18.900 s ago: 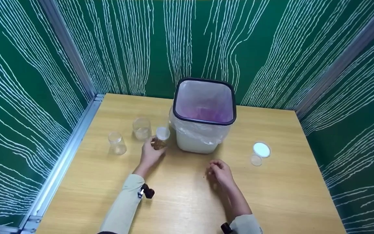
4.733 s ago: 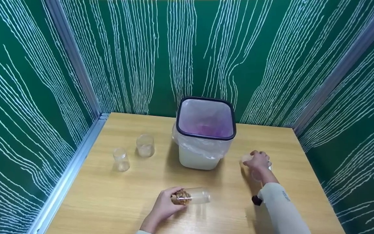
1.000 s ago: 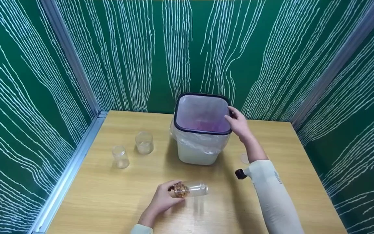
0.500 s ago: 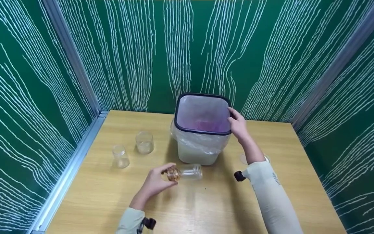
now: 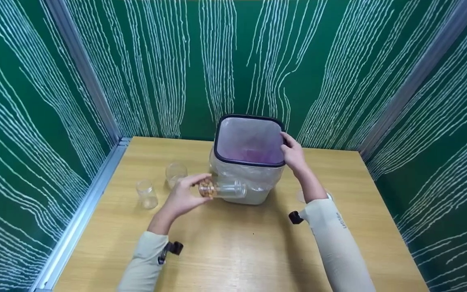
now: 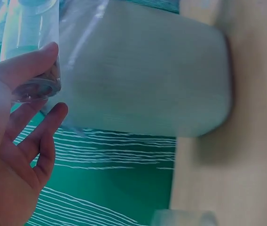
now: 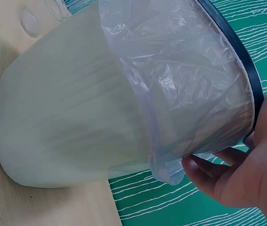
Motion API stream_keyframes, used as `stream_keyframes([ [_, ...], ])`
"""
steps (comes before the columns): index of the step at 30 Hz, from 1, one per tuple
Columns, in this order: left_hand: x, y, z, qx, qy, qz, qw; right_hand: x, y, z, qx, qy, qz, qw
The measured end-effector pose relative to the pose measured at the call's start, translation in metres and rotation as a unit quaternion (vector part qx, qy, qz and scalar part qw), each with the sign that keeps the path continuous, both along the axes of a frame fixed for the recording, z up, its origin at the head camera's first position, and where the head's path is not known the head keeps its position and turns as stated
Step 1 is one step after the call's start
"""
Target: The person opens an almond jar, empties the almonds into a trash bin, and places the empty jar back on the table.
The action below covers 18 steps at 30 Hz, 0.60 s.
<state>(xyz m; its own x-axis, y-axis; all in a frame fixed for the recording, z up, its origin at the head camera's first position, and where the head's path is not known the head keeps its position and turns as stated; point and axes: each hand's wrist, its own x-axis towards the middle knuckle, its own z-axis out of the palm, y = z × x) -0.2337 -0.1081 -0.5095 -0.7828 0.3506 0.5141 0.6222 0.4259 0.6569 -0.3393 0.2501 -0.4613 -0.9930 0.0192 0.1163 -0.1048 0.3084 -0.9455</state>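
My left hand [image 5: 185,196] grips a clear jar [image 5: 230,189] by its bottom end, thumb and fingers on either side. The jar lies tilted on its side in the air, mouth to the right, in front of the bin's left side. Brown nut-like pieces [image 5: 206,189] sit in the jar's bottom end. In the left wrist view the same jar [image 6: 32,28] is partly cut off. My right hand [image 5: 294,155] holds the right rim of a pale trash bin [image 7: 72,113], its fingers curled at the dark rim [image 7: 253,80] and plastic liner [image 7: 180,56].
Two clear empty-looking glasses, a short one [image 5: 173,170] and a slimmer one [image 5: 147,195], stand left of the bin. A clear round disc [image 5: 300,196] lies on the table [image 5: 225,251] beside the right forearm. Green patterned panels [image 5: 193,81] enclose the table.
The left hand has raised the jar from the table's front toward the bin. The right hand, earlier at the discs on the right, now holds the bin's rim.
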Motion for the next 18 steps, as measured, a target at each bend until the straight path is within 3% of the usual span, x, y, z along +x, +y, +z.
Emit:
stream_keyframes([
  [8, -0.033, -0.002, 0.048, -0.012, 0.043, -0.014, 0.9989, 0.001, 0.003, 0.001, -0.019, -0.002, -0.006, 1.000],
  [12, -0.052, -0.007, 0.066, -0.001, 0.039, -0.030, 0.9988, 0.000, 0.001, -0.001, -0.017, -0.007, -0.002, 1.000],
  [18, -0.072, -0.014, 0.096, -0.005, 0.026, -0.019, 0.9995, 0.001, -0.005, -0.002, -0.016, 0.006, -0.002, 1.000],
])
